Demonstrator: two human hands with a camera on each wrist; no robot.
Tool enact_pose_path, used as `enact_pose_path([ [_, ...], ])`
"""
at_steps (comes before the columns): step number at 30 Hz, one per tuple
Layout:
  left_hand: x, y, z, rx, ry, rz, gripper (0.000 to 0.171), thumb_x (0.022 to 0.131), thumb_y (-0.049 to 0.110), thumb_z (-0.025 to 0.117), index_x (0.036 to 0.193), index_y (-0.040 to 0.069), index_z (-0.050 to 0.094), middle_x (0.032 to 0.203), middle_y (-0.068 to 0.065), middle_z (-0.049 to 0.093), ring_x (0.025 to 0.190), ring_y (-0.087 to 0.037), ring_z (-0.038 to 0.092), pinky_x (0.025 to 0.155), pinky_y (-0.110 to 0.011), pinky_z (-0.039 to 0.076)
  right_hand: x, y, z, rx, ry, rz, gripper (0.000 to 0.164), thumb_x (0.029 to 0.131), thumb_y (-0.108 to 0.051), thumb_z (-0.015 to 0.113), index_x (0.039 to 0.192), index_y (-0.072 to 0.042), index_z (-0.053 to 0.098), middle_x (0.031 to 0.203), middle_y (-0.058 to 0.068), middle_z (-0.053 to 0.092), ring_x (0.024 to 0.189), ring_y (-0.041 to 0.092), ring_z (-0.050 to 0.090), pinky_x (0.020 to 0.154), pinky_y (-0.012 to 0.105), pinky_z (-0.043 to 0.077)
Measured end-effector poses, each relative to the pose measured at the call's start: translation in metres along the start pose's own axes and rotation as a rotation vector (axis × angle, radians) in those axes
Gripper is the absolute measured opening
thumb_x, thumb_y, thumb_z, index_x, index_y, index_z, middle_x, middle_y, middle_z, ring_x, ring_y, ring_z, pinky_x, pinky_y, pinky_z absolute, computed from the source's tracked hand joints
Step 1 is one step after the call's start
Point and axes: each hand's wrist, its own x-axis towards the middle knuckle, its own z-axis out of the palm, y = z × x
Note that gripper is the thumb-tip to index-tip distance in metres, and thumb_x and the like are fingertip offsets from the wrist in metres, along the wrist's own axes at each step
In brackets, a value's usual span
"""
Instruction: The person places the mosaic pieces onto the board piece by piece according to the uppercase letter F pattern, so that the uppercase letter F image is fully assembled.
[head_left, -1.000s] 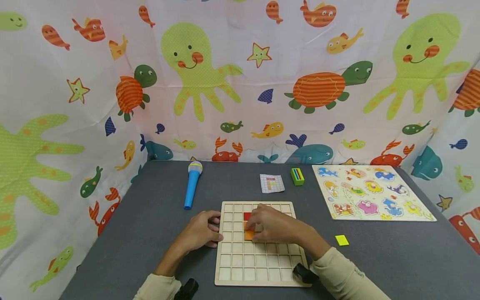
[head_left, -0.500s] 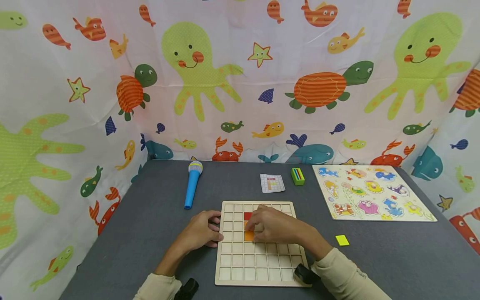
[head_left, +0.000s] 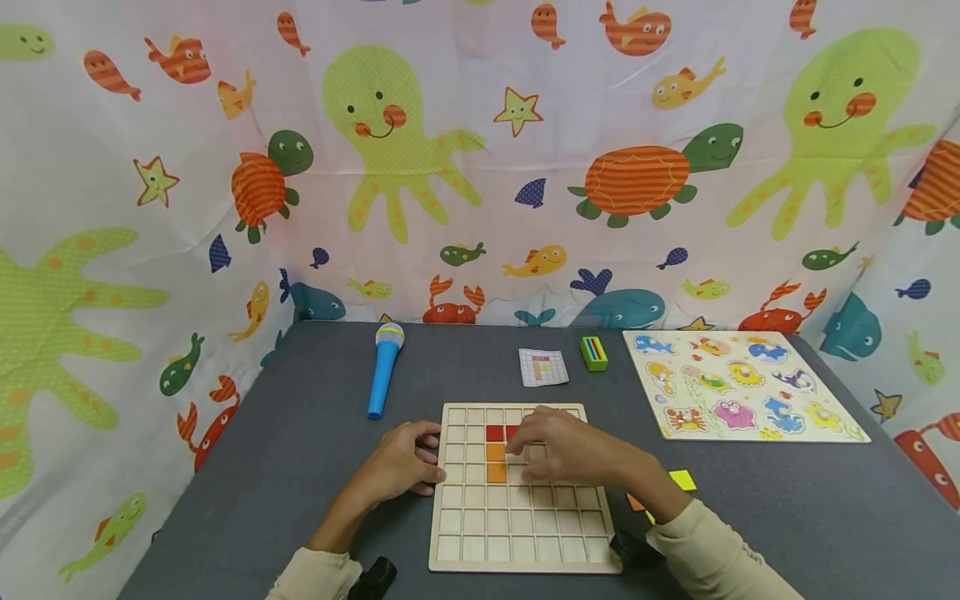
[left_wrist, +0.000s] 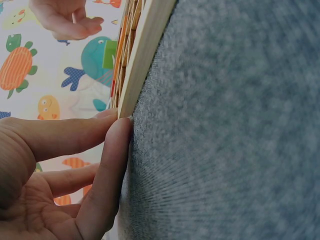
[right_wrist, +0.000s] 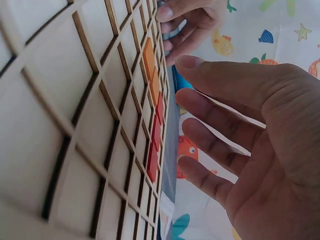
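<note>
A wooden grid board (head_left: 525,547) lies on the dark table. Along its left edge, my left hand (head_left: 401,462) grips the rim; the left wrist view has thumb and finger at the frame (left_wrist: 142,65). Two orange tiles (head_left: 496,472) sit one below the other in the grid, under a red tile (head_left: 495,433) that starts a row of three in the right wrist view. My right hand (head_left: 570,450) hovers over the board just right of the orange tiles and hides part of the red row. Its fingers are loosely extended, with nothing between them in the right wrist view.
Right of the board lie a yellow tile (head_left: 682,480) and an orange tile (head_left: 635,502) partly behind the right forearm. Behind it are a pattern card (head_left: 543,367), a green box (head_left: 594,354), a blue microphone (head_left: 384,375) and a sea-animal puzzle (head_left: 723,383).
My right hand has lifted off the orange tiles and shifted right, uncovering the upper orange tile and part of a second red one. The left hand stays at the rim.
</note>
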Motion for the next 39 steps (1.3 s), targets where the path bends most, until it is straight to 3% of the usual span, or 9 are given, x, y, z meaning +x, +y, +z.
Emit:
enact_pose_path([
  [16, 0.000, -0.002, 0.000, -0.003, -0.002, 0.005, 0.069, 0.083, -0.010, 0.083, 0.146, -0.007, 0.055, 0.123, -0.017, 0.060, 0.092, -0.020, 0.069, 0.064, -0.036, 0.067, -0.045, 0.018, -0.020, 0.035, 0.046, 0.091, 0.034, 0.094, -0.024, 0.083, 0.126, -0.017, 0.078, 0.117, -0.003, 0.073, 0.115, 0.020, 0.060, 0.098, 0.050, 0.057],
  [21, 0.000, -0.003, 0.000, 0.000, 0.005, 0.002, 0.070, 0.082, -0.010, 0.083, 0.146, -0.007, 0.055, 0.123, -0.017, 0.060, 0.092, -0.021, 0.069, 0.064, -0.036, 0.067, -0.060, 0.029, -0.022, -0.020, 0.063, 0.099, 0.034, 0.093, -0.025, 0.083, 0.126, -0.018, 0.078, 0.115, -0.006, 0.072, 0.110, 0.019, 0.059, 0.093, 0.045, 0.058],
  [28, 0.001, -0.003, 0.000, 0.007, 0.011, -0.001, 0.070, 0.082, -0.010, 0.084, 0.146, -0.006, 0.055, 0.122, -0.016, 0.060, 0.093, -0.020, 0.068, 0.064, -0.036, 0.067, -0.080, 0.045, -0.023, -0.004, 0.059, 0.110, 0.038, 0.091, -0.033, 0.086, 0.125, -0.017, 0.077, 0.111, -0.008, 0.070, 0.102, 0.015, 0.057, 0.086, 0.036, 0.057],
  [39, 0.001, -0.002, 0.001, 0.010, 0.012, -0.002, 0.070, 0.082, -0.010, 0.084, 0.146, -0.006, 0.055, 0.123, -0.016, 0.060, 0.093, -0.021, 0.069, 0.064, -0.036, 0.067, -0.106, 0.060, -0.023, 0.010, 0.052, 0.184, 0.038, 0.090, -0.033, 0.086, 0.125, -0.023, 0.076, 0.111, -0.012, 0.068, 0.102, 0.012, 0.057, 0.086, 0.035, 0.056],
])
